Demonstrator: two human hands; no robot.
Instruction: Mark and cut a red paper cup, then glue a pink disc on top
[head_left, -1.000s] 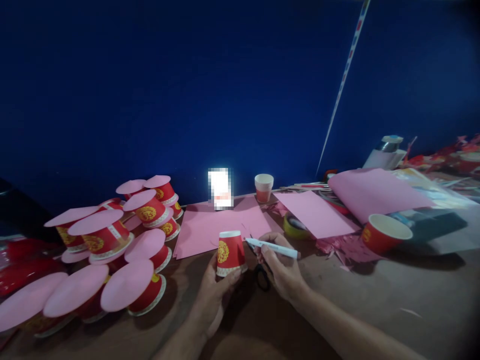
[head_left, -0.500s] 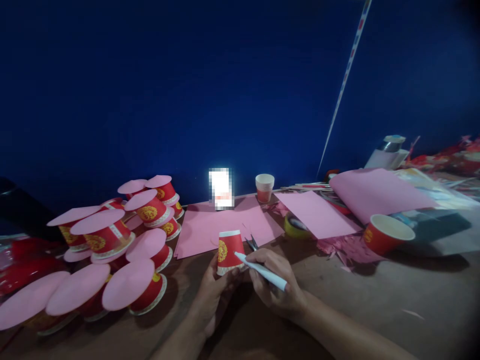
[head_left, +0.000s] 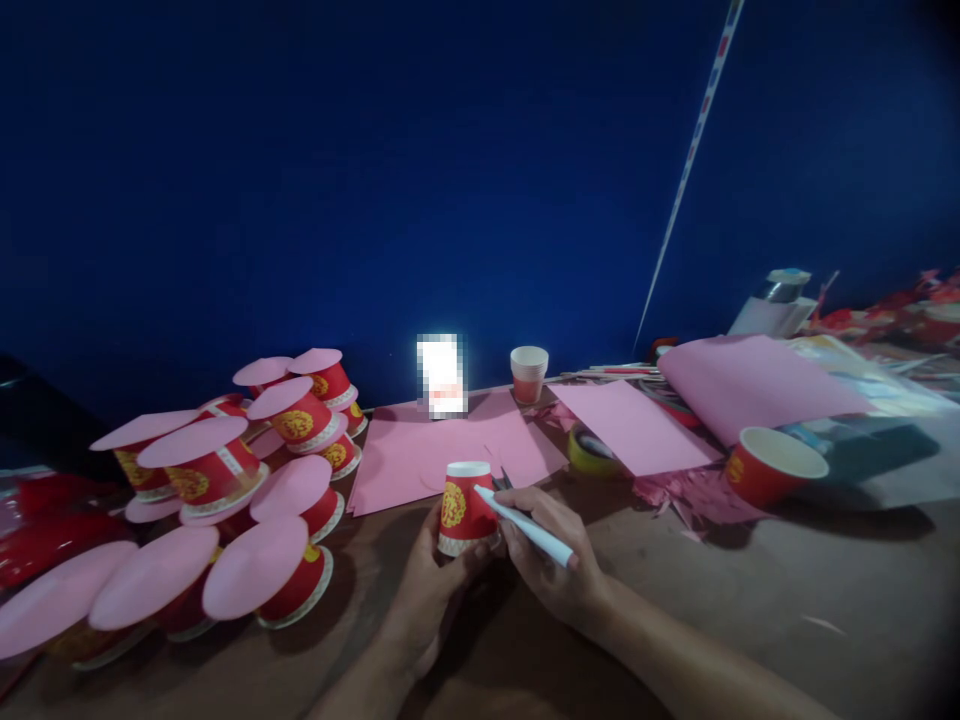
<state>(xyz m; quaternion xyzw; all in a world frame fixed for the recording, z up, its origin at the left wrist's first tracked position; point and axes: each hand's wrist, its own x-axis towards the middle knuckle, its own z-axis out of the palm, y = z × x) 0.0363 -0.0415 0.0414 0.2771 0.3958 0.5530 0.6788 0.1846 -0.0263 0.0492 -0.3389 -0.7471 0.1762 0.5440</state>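
A red paper cup [head_left: 474, 512] with a gold emblem is held upside down in my left hand [head_left: 433, 585], its white base facing up. The fingers wrap round its patterned rim. My right hand [head_left: 551, 555] grips a white marker pen [head_left: 536, 533], whose tip meets or nearly meets the red side of the cup. Dark scissors [head_left: 505, 480] lie behind the right hand, partly hidden by it. Beyond the cup is a stack of pink paper sheets [head_left: 405, 455].
Several red cups topped with pink paper discs [head_left: 255, 570] crowd the left side. A small cup stack [head_left: 529, 375] and a blurred bright rectangle [head_left: 442, 375] stand at the back. To the right are a tape roll [head_left: 589, 452], pink sheets [head_left: 757, 385] and a tipped red cup [head_left: 776, 468].
The cup has shifted slightly to the right and stands more upright. The marker's tip has moved up a little on the cup's side. Both hands keep their hold.
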